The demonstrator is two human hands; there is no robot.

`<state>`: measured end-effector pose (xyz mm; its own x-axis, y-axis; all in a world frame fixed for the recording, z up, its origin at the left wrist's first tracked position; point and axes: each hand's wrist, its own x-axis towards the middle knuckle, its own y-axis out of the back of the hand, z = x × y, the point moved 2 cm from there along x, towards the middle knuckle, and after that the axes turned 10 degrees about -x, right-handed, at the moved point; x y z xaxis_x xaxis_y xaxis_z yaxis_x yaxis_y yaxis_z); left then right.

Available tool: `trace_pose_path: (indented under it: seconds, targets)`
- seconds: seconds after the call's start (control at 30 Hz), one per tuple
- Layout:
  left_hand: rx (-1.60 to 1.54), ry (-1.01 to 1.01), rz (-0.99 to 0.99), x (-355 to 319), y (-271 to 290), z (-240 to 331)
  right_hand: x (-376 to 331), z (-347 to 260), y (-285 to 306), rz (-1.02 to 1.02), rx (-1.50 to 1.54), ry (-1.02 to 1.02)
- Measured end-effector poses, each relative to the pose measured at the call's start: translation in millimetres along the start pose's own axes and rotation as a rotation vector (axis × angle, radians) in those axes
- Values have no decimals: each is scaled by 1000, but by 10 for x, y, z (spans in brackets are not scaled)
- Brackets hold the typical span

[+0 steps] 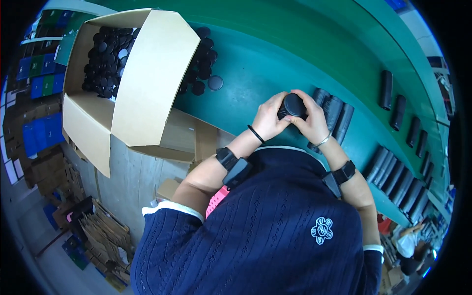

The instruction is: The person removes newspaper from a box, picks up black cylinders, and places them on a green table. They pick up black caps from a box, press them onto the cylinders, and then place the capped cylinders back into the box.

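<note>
Holding black cylinder [293, 104] two-handed, round end up.
Left to right: loose discs [204, 73] on table [246, 71]; left hand [269, 117] curled round cylinder's left, right hand [313, 119] closed on its right, equally near. Long axis probably end-on to view; can't see lower end. Textured tubes [333, 109] just beyond right hand.

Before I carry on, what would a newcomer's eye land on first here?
The open cardboard box at upper left, heaped with mostly black discs. Then, near centre, the black round-topped piece held between left grip and right grip. Last, dark tubes side by side on the green bench at right.
</note>
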<state>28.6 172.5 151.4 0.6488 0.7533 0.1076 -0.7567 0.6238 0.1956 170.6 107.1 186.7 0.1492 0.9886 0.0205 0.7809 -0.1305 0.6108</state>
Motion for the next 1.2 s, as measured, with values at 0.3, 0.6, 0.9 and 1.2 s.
trace_pose_path:
  seconds: [0.3,0.6,0.9,1.2]
  targets:
    - [-15,-82,-103,49,115,-22,39,59,71,-160,250,-22]
    - [-25,-92,-106,61,115,-31,136,130,26,-184,361,-37]
    - [-42,-83,-107,59,232,-92,155,-102,-53,-76,33,100]
    - [30,-58,-75,37,198,-58,180,6,-77,-180,306,42]
